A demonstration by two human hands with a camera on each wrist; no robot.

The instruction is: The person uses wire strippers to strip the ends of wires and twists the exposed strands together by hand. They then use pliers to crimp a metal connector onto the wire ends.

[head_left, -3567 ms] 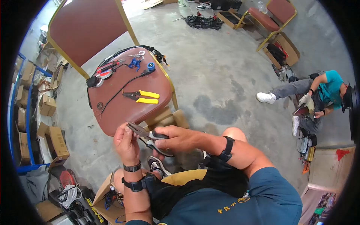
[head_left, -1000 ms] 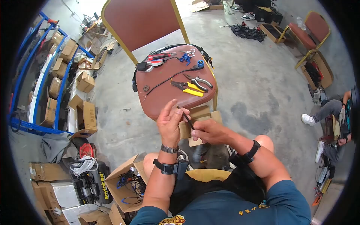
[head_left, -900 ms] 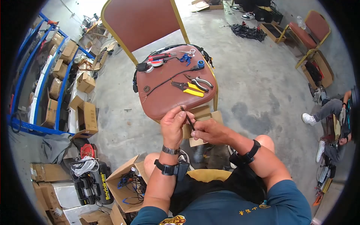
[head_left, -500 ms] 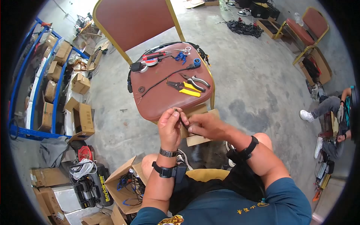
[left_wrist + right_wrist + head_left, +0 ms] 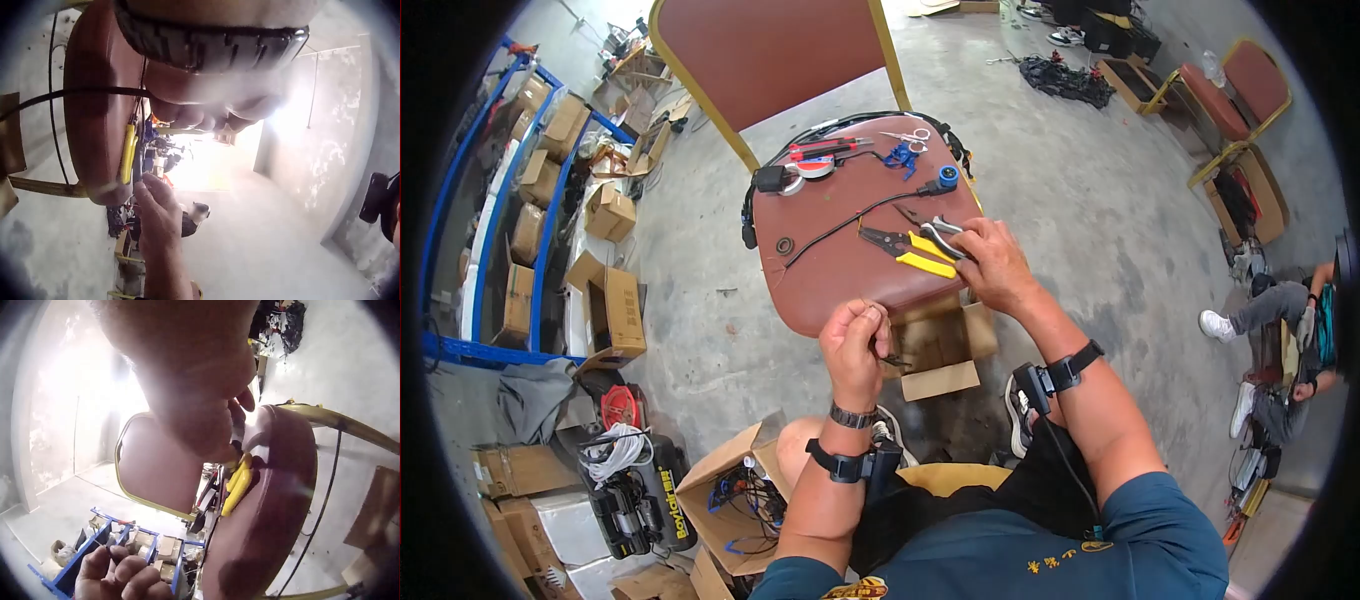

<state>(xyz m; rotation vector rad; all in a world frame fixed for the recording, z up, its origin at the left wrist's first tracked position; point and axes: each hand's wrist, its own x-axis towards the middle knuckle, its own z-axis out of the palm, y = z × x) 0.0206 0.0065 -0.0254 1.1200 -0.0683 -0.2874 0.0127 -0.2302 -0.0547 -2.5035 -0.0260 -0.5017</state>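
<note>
My left hand (image 5: 855, 345) pinches a thin black cable (image 5: 895, 361) in front of the chair seat, its end hidden by the fingers. In the left wrist view the cable (image 5: 94, 92) trails away from the palm. At the seat's right edge my right hand (image 5: 998, 265) holds the handles of black-and-grey pliers (image 5: 941, 228), whose jaws still lie over the seat. Beside them lie yellow-handled wire strippers (image 5: 925, 264), close to the right fingertips. A black cord (image 5: 840, 222) with a blue round plug (image 5: 947, 177) stretches across the seat behind the tools.
On the red chair seat (image 5: 830, 290) also lie scissors (image 5: 915, 138), red-handled tools (image 5: 825, 148), tape rolls (image 5: 812, 168) and a small black ring (image 5: 785, 245). An open carton (image 5: 940, 385) sits below the seat. Another box of cables (image 5: 745, 500) stands left, and a person sits far right (image 5: 1290, 330).
Earlier the right hand used the pliers at the left fingertips; they were then laid on the seat. Both hands held the cable, and now the right has left it for the pliers.
</note>
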